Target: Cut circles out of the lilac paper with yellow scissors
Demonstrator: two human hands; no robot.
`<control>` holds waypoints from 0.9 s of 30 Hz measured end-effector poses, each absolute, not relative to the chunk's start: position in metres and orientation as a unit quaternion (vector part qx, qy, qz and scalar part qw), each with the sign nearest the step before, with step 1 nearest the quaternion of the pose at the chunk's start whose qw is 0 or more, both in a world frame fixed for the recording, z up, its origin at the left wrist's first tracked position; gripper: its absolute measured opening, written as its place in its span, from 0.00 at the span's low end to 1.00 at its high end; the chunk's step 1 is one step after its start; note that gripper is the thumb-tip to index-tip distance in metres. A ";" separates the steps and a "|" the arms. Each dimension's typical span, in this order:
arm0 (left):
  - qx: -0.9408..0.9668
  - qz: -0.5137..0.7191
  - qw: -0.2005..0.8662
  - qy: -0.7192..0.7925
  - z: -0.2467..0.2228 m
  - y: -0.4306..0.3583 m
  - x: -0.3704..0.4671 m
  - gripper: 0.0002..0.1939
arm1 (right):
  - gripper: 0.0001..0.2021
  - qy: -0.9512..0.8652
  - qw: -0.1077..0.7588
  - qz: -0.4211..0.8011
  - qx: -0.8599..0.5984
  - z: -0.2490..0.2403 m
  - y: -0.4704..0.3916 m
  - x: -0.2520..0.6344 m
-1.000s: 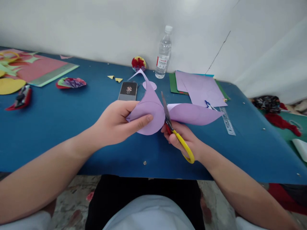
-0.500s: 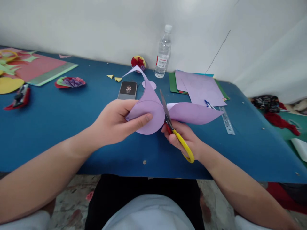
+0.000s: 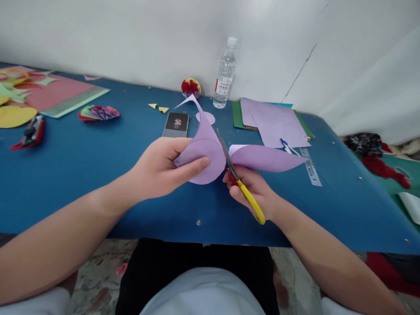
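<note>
My left hand [image 3: 167,164] grips a sheet of purple paper [image 3: 210,155], thumb on top and fingers behind it. The paper has a rounded, cut lower edge and a pencilled curve across it; a thin offcut strip curls up and away at the top. My right hand [image 3: 251,188] is closed on scissors [image 3: 251,201] with a yellow and red handle. Their blades point up and stand at the right edge of the rounded part. Another flap of the purple paper [image 3: 267,158] curls out to the right, beyond the blades.
Behind the hands lie a phone [image 3: 176,124], a purple paper circle [image 3: 205,117], a paper ball [image 3: 190,87] and a water bottle [image 3: 225,74]. Stacked paper [image 3: 278,122], a compass [image 3: 288,146] and a ruler [image 3: 311,168] are right. A stapler [image 3: 32,131] and folded paper piece [image 3: 99,113] are left.
Little differs. The scissor blades look slightly closer together against the paper, and the right flap sits a touch lower. The whole view has shifted slightly.
</note>
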State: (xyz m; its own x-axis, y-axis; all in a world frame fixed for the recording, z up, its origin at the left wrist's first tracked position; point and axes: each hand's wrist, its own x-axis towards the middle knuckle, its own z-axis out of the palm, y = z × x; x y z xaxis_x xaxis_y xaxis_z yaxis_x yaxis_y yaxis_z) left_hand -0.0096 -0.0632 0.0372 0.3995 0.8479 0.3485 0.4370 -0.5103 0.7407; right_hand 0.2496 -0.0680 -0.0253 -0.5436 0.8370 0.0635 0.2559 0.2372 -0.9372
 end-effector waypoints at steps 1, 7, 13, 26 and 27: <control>0.791 0.366 0.277 0.405 0.037 -0.063 -0.010 0.15 | 0.29 -0.735 0.297 0.484 -0.370 -0.025 -0.068 0.250; 0.809 0.355 0.232 0.407 0.031 -0.061 -0.012 0.16 | 0.25 -0.776 0.284 0.423 -0.371 -0.026 -0.066 0.251; 0.839 0.358 0.202 0.356 0.028 -0.056 -0.013 0.17 | 0.25 -0.789 0.277 0.403 -0.371 -0.026 -0.065 0.253; 0.866 0.386 0.113 0.296 0.028 -0.055 -0.013 0.22 | 0.26 -0.790 0.261 0.381 -0.403 -0.026 -0.064 0.252; 0.868 0.384 0.113 0.295 0.029 -0.056 -0.013 0.21 | 0.26 -0.790 0.263 0.378 -0.404 -0.027 -0.063 0.252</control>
